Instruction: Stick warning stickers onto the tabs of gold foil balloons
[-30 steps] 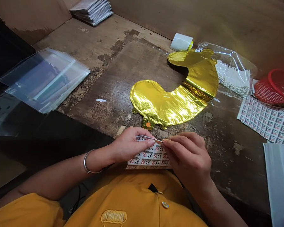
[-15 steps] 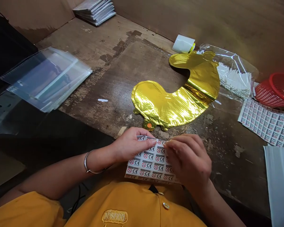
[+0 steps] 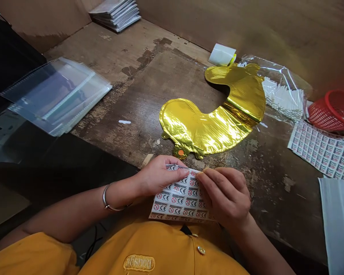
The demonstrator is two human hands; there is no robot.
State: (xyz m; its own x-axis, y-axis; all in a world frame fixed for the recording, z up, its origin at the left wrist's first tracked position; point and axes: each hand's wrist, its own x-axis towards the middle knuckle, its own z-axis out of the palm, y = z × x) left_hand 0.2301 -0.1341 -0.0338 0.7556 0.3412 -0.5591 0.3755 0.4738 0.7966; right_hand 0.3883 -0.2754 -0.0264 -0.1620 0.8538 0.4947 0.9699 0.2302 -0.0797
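Observation:
A sheet of CE stickers (image 3: 176, 198), printed in rows with small red warning circles, is held in front of my body near the table's front edge. My left hand (image 3: 163, 175) grips its upper left edge, thumb on the printed face. At the upper right, the fingers of my right hand (image 3: 227, 194) pinch the top row and cover the sheet's right side; whether a sticker is lifted there cannot be seen. Just beyond my hands a flat gold foil balloon (image 3: 200, 126), curved in shape, lies on the table with an orange dot (image 3: 180, 152) on its tabbed end.
Clear plastic sleeves (image 3: 63, 95) lie at the left, a stack of folded packets (image 3: 116, 15) at the back. On the right are a bag of white sticks (image 3: 286, 95), a red basket (image 3: 329, 110), another sticker sheet (image 3: 323, 151) and a pale stack of sheets (image 3: 338, 221).
My right hand has shifted slightly left along the top edge of the sticker sheet. The sheet has tilted a little; my left hand keeps its hold and the balloon stays put.

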